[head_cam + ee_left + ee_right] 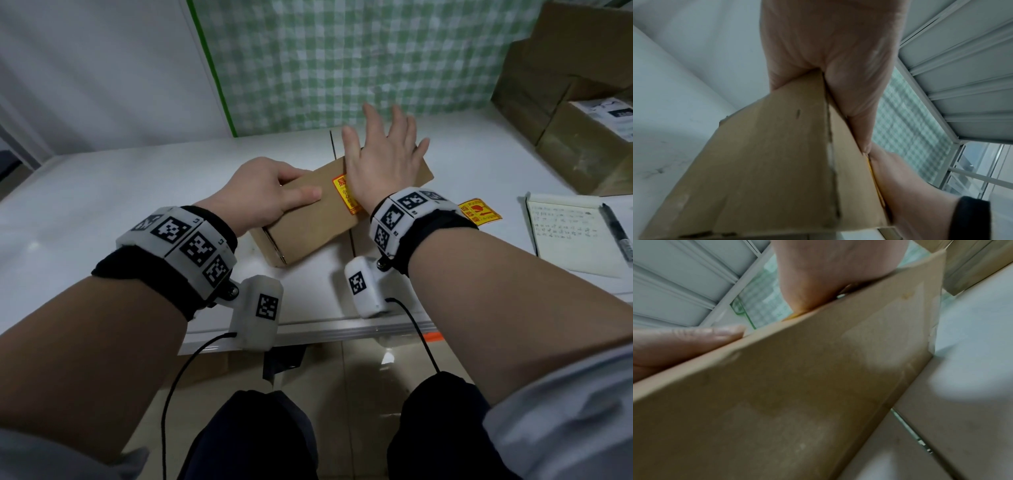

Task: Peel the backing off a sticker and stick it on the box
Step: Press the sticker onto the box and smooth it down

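A flat brown cardboard box point(308, 219) lies on the white table point(102, 192). A yellow and red sticker point(344, 193) sits on its top face, mostly covered by my right hand point(383, 154), whose palm presses flat on it with straight, spread fingers. My left hand point(267, 192) grips the box's left edge, thumb on top and fingers wrapped over the side. In the left wrist view the box point(777, 162) fills the frame under my thumb, and the sticker's yellow edge point(871, 168) shows under my right palm. The right wrist view shows the box's side point(797, 386) close up.
Another yellow sticker point(479, 212) lies on the table right of my right wrist. An open notebook point(568, 233) with a pen point(616, 229) lies further right. Stacked cardboard boxes point(575, 85) stand at the back right. A green checked curtain point(342, 61) hangs behind the table.
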The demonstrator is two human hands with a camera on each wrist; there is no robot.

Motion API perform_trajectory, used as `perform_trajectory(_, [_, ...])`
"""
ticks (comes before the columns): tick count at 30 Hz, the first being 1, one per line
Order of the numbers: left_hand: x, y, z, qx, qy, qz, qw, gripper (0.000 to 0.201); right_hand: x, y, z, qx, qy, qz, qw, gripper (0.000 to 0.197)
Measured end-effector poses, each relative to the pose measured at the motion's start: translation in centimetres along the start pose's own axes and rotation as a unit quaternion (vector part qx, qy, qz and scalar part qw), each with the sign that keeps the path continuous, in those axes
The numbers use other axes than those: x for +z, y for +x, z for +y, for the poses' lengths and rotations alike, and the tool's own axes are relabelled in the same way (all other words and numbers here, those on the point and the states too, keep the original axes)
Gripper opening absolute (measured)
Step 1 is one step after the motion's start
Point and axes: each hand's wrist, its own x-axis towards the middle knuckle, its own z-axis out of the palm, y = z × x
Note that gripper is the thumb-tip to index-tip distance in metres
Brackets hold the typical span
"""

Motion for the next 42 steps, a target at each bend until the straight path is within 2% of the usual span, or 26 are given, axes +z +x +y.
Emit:
perform_trajectory(7, [0.0, 0.0, -0.2, 0.0, -0.007, 0.005, 1.0, 0.035, 0.1, 0.4, 0.8, 0.082, 0.016, 0.021, 0.996, 0.056])
perform_trajectory(12, [0.0, 0.2, -0.4, 0.001, -0.013, 0.009, 1.0, 0.034, -1.4, 1.0, 2.0, 0.15, 0.022, 0.02, 0.988, 0.067])
perform_trajectory(15, [-0.1, 0.3, -0.4, -0.002, -0.017, 0.011, 1.0, 0.036, -0.6, 0.6, 1.1, 0.111, 0.026, 0.048, 0.992, 0.067])
perform_trajectory(18, [-0.1, 0.3, -0.5, -0.001, -0.023, 0.01, 1.0, 0.036, 0.4, 0.0, 0.7, 0.103, 0.014, 0.074, 0.992, 0.061])
perform_trajectory(23, [-0.1, 0.6, -0.4, -0.003, -0.029, 0.017, 0.999, 0.036, 0.6, -0.7, 0.4, 0.069, -0.013, 0.089, 0.994, 0.056])
perform_trajectory(28, [-0.2, 0.4, -0.5, 0.002, -0.02, 0.019, 1.0, 0.036, 0.0, -0.5, 0.1, 0.027, -0.041, 0.068, 0.996, 0.056])
perform_trajectory(31, [-0.2, 0.3, -0.4, 0.004, -0.019, 0.018, 1.0, 0.035, -0.7, 0.8, -1.0, 0.028, -0.025, 0.074, 0.997, 0.054])
perform_trajectory(36, [-0.2, 0.4, -0.7, 0.008, -0.018, 0.019, 1.0, 0.034, 1.1, 0.4, -2.6, 0.008, -0.045, 0.074, 0.996, 0.052])
perform_trajectory(42, [-0.1, 0.5, -0.6, 0.015, -0.019, 0.021, 0.999, 0.032, 1.0, -0.1, -2.7, -0.05, -0.059, 0.069, 0.995, 0.05])
